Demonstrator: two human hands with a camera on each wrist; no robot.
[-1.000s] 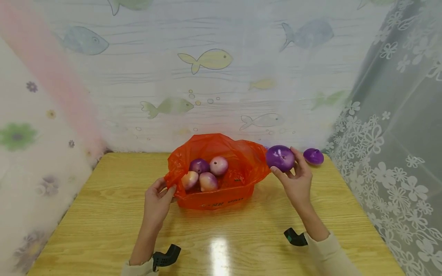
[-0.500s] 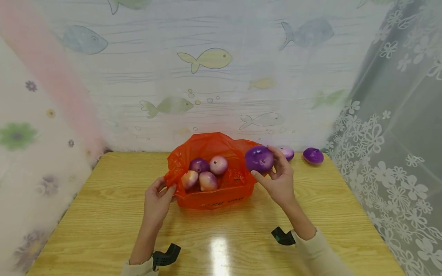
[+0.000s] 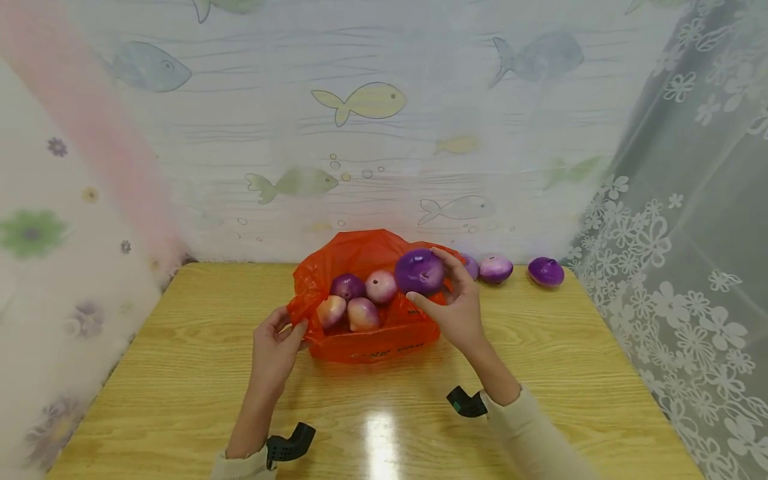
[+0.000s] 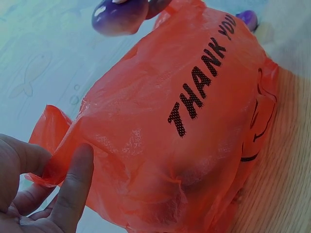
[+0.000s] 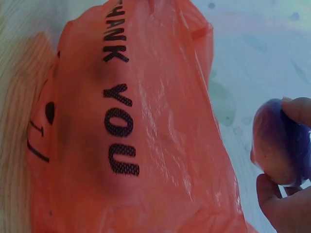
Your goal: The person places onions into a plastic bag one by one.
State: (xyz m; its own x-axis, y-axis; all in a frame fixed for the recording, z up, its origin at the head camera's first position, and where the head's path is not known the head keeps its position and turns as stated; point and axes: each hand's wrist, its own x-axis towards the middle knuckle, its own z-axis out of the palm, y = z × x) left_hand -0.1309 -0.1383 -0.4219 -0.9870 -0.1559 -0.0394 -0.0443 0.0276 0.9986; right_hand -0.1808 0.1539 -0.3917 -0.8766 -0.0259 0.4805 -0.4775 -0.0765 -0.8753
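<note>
An orange-red plastic bag point(image 3: 372, 345) stands on the table with its mouth spread, several purple, pink and cream onion-like pieces point(image 3: 363, 315) grouped inside. My left hand point(image 3: 276, 353) pinches the left edge of the bag's mouth between thumb and fingers; the left wrist view shows the film point(image 4: 51, 145) bunched there. Above the right part of the opening, my right hand point(image 3: 459, 310) holds a glossy purple onion point(image 3: 419, 272) by its sides. In the right wrist view that onion point(image 5: 277, 143) is beside the bag's rim, fingertips on its top and bottom.
Behind the bag's right side, a pale purple onion point(image 3: 495, 269) lies on the wooden table point(image 3: 198, 373), with another partly hidden beside it. A dark purple one point(image 3: 546, 272) with a pointed tip sits farther right. A fish-patterned curtain point(image 3: 384, 153) hangs along the back.
My right hand has carried the purple onion leftward from beside the bag to over its opening, uncovering the onions behind. My left hand has stayed at the bag's edge.
</note>
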